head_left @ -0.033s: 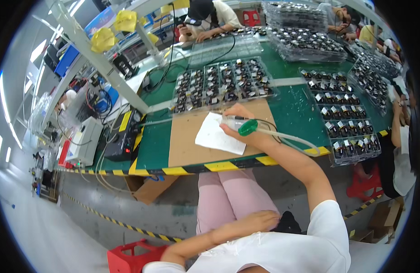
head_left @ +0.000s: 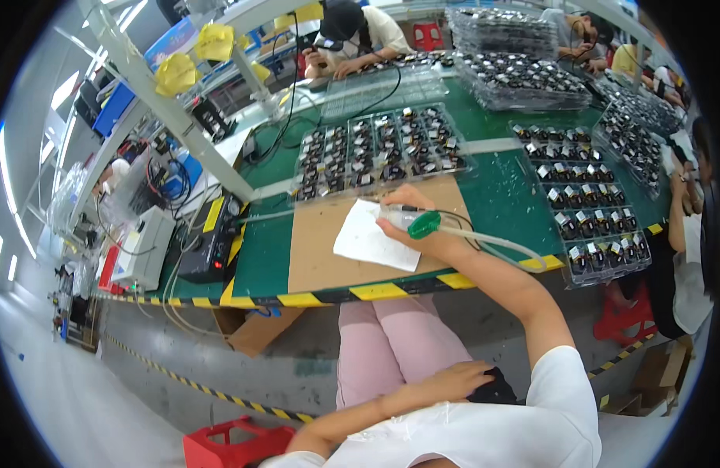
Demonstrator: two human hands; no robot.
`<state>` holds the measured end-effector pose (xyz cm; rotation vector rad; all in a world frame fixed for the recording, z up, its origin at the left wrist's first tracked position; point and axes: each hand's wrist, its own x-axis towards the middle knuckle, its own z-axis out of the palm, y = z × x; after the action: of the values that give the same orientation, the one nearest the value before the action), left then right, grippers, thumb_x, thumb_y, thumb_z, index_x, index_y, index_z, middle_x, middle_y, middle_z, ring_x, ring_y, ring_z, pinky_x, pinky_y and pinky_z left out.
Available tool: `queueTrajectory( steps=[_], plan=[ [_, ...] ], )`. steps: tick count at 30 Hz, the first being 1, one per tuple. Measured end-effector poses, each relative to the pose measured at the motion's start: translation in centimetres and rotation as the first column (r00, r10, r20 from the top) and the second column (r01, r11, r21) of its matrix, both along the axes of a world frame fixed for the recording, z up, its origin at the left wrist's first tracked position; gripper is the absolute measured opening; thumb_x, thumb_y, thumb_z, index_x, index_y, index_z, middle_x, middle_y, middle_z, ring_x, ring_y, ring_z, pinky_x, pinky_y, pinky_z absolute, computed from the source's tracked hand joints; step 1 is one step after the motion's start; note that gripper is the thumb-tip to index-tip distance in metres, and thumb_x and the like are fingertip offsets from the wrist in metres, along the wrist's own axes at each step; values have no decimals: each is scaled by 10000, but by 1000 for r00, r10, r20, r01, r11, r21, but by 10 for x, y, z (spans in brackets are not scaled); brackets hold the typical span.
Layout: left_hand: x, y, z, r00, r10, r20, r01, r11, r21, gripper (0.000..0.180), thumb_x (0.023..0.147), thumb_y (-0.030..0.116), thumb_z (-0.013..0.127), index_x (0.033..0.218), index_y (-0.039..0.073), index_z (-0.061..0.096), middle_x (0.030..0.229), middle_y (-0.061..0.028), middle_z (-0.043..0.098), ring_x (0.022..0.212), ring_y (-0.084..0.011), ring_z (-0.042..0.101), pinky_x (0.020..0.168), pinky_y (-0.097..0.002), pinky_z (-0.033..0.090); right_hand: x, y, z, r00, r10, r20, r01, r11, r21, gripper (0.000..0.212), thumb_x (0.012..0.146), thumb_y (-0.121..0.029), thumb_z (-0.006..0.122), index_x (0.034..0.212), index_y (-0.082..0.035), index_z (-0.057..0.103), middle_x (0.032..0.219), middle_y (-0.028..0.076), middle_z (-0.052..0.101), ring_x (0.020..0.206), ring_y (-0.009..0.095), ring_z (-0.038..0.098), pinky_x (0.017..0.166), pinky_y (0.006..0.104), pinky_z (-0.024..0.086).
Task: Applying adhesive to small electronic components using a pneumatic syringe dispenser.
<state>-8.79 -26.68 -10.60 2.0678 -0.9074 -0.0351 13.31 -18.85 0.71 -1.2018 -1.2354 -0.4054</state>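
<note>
Syringe sideways, front end leftward.

Labels and hazard markings around the workbench; no lettering is legible
A yellow rectangular label sits on top of the black controller box, its print too small to read. Small white label-like squares mark the black components in the clear plastic trays. Yellow-and-black hazard tape edges the bench front, and a similar striped floor line runs below.

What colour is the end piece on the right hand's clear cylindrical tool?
Green end piece, best in the head view.
</note>
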Motion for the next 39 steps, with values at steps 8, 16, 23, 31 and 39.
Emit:
queueTrajectory(
  steps=[8, 16, 23, 31, 39],
  plan=[
    [29, -86, -39, 926, -182, -331, 316, 852, 416, 355, 811, 294, 485, 1090, 81, 540, 1139, -148, 466, 1037, -473, 448, 750, -540, 454, -1, -3, -8, 1000, -13, -18, 12, 1000, -25, 315, 646, -71, 731, 906, -63, 552, 795, 93, 553, 692, 211, 551, 611, 289, 442],
    [31, -78, -52, 818, -54, -573, 187, 967, 174, 420, 574, -17, 560, 969, 105, 633, 1061, -82, 475, 1004, -338, 389, 846, -361, 369, 0, -2, -6, 1000, 9, -13, -9, 998, -61, 328, 634, -88, 746, 899, -75, 552, 807, 89, 563, 688, 201, 562, 597, 275, 444],
    [14, -74, -31, 802, 185, -568, -172, 982, 78, 290, 509, -114, 470, 746, 21, 566, 867, -89, 526, 805, -287, 489, 664, -352, 426, -8, -5, -2, 999, 42, -4, -42, 999, -5, 340, 642, -96, 741, 914, -85, 538, 807, 89, 560, 691, 216, 567, 600, 294, 451],
    [-10, -68, -15, 842, 379, -385, -177, 867, 467, 287, 681, 153, 564, 901, -20, 499, 757, -217, 569, 663, -354, 596, 584, -454, 479, 7, -6, -20, 997, 34, -64, -32, 998, 46, 297, 682, -171, 708, 911, -85, 540, 813, 78, 522, 717, 232, 544, 605, 318, 444],
    [-7, -75, -26, 963, 256, -85, -109, 658, 745, 189, 746, 224, 573, 715, 38, 556, 572, -95, 594, 527, -221, 619, 427, -330, 468, 20, 8, -17, 974, 177, -141, -158, 979, 131, 221, 598, -195, 735, 723, -74, 598, 890, 48, 577, 835, 206, 568, 702, 305, 474]
  ],
)
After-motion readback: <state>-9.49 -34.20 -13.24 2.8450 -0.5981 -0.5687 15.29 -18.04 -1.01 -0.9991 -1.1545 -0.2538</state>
